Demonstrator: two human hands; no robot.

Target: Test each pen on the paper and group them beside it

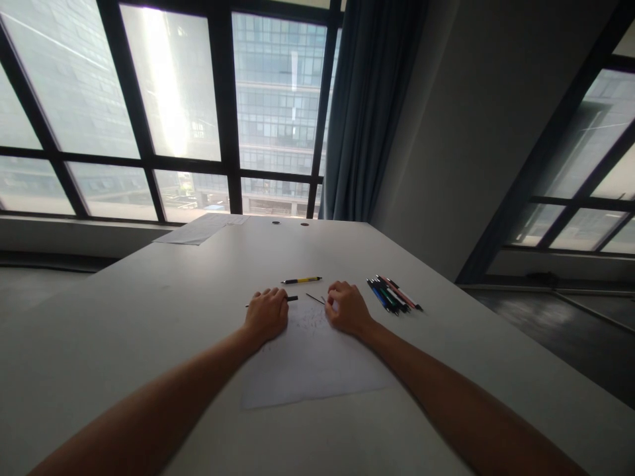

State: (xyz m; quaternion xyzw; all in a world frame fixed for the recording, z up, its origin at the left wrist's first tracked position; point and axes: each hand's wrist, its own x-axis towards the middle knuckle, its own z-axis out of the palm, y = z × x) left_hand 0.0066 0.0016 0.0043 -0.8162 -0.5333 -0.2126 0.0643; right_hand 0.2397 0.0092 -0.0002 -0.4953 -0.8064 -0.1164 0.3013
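A white sheet of paper (312, 360) with a faint sketch near its far edge lies on the white table (149, 311) in front of me. My left hand (266, 315) rests at the sheet's far left corner, fingers curled around a black pen (292, 299) that sticks out on both sides of the fist. My right hand (347, 309) sits at the sheet's far right edge, closed on a thin dark pencil (314, 298) whose tip points left toward the other hand. A yellow-and-black pencil (301, 280) lies loose just beyond both hands.
Several coloured pens (394, 295) lie in a bunch right of my right hand. Loose papers (201, 229) sit at the table's far left corner, near two cable holes (276, 223). Large windows and a dark curtain (370, 106) stand behind the table.
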